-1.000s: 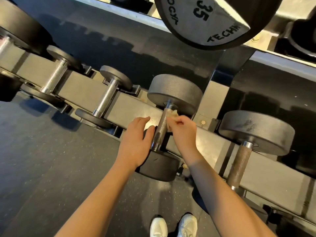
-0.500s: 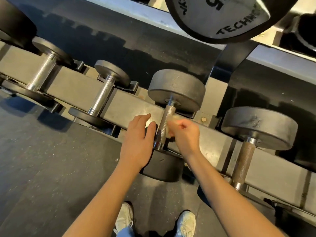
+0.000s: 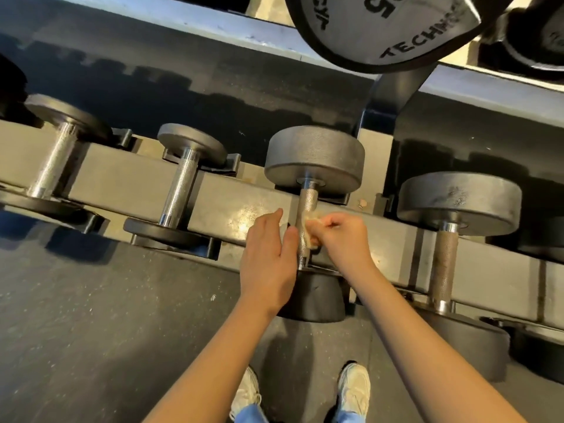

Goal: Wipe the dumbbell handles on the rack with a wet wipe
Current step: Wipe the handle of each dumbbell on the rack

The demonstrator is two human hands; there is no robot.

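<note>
The grey rack [image 3: 131, 181] carries a row of dumbbells [image 3: 314, 161], their handles lying across its rail.

Most of wet wipe [image 3: 312, 222] hidden in right hand [image 3: 345, 239] beside handle [image 3: 307, 198]. Above handle, big plate [image 3: 381, 29] cut by top edge.

A crumpled wet wipe [image 3: 311, 228] is pinched by the right hand [image 3: 346, 239] against the knurled dumbbell handle [image 3: 306, 221] on the rack [image 3: 219, 196]. The handle's other side is touched by the left hand [image 3: 267, 257], fingers straight.
</note>
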